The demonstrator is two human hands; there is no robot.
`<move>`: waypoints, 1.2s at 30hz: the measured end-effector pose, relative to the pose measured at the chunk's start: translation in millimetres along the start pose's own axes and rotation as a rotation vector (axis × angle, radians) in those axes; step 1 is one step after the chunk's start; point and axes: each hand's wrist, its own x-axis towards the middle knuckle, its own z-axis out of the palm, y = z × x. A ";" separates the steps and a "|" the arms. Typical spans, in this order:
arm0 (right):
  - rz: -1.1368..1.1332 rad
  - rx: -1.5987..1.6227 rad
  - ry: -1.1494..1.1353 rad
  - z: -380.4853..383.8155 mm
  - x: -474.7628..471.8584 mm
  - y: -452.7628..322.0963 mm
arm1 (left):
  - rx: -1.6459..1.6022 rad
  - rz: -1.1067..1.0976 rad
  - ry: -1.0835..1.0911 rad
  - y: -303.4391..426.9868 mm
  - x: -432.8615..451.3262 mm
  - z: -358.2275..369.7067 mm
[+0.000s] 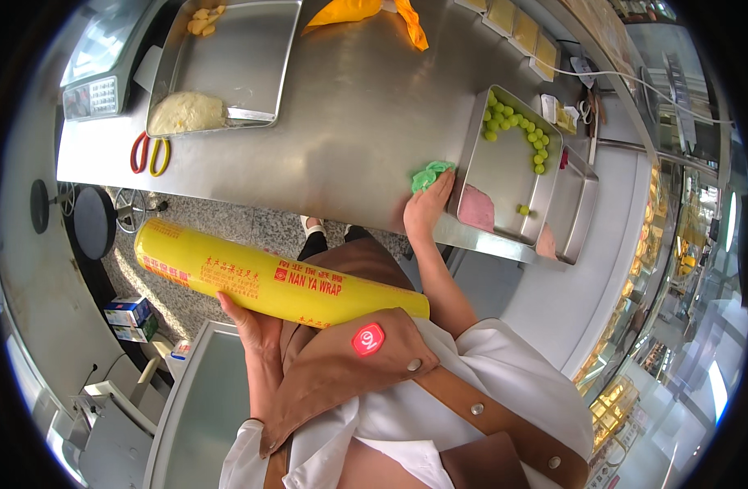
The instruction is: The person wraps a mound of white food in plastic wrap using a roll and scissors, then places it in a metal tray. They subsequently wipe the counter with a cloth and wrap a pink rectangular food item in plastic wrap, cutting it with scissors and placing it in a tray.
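My left hand (255, 324) holds a long roll of yellow-wrapped cling film (276, 275) from below, across my brown apron. My right hand (428, 205) presses a crumpled green cloth (432, 175) onto the steel table (349, 122), near its front edge. Just right of that hand, a metal tray (508, 189) contains green grapes (502, 116) and a pink piece (476, 208) of what looks like dough. At the left, a bigger metal tray (227, 67) holds a pale dough mound (187, 113) and a few yellowish chunks (204, 22).
Red and yellow scissor handles (140, 153) jut from under the left tray, beside a scale (93, 98). Orange plastic (349, 12) lies at the far edge. A narrower tray (572, 208) and yellow packs (525, 32) stand right. A glass-topped cabinet (203, 397) is below left.
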 end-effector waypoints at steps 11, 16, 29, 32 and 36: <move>-0.072 0.022 -0.031 5.3 73.5 5.5 | 0.005 -0.074 -0.069 -0.7 7.4 5.8; -0.059 0.001 -0.025 -2.8 -19.2 4.8 | -0.020 -0.029 -0.012 3.3 10.0 6.8; -0.454 0.143 -0.166 105.9 120.2 -137.7 | -0.050 0.018 0.045 7.2 -1.5 -7.4; -0.614 0.179 -0.336 67.7 43.2 -129.8 | -0.030 -0.004 0.031 8.8 1.0 -2.3; -0.549 -0.070 -0.361 25.3 34.5 -72.5 | -0.014 -0.024 -0.018 9.9 6.3 2.9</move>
